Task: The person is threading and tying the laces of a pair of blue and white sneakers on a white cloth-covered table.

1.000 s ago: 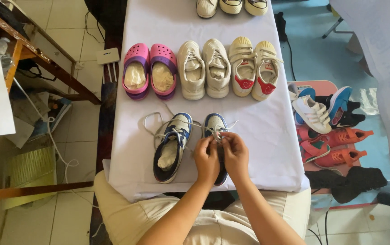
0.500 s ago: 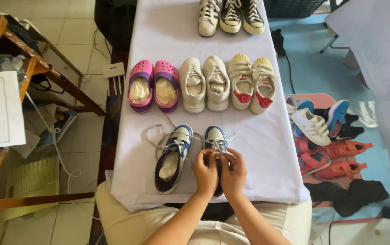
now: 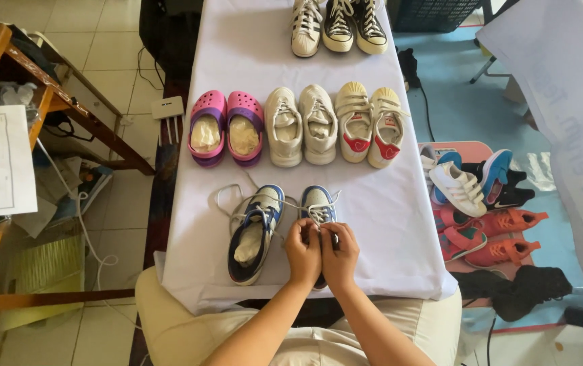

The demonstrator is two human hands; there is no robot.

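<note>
A pair of blue, white and black sneakers lies at the near end of a table covered with a white cloth (image 3: 386, 224). The left sneaker (image 3: 253, 232) is stuffed with paper and its white laces trail loose. My left hand (image 3: 303, 251) and my right hand (image 3: 339, 254) sit side by side over the right sneaker (image 3: 318, 203), pinching its white laces. Most of that shoe is hidden under my hands.
Further up the cloth stand pink clogs (image 3: 227, 127), cream sneakers (image 3: 301, 124) and white-and-red strap shoes (image 3: 370, 122); high-tops (image 3: 337, 24) at the far end. More shoes (image 3: 481, 203) lie on the floor to the right. A wooden desk (image 3: 7, 81) stands left.
The view has tilted so the table sits lower and more of the far shoes show. My hands stay on the right sneaker's laces, fingers shifting slightly closer together.
</note>
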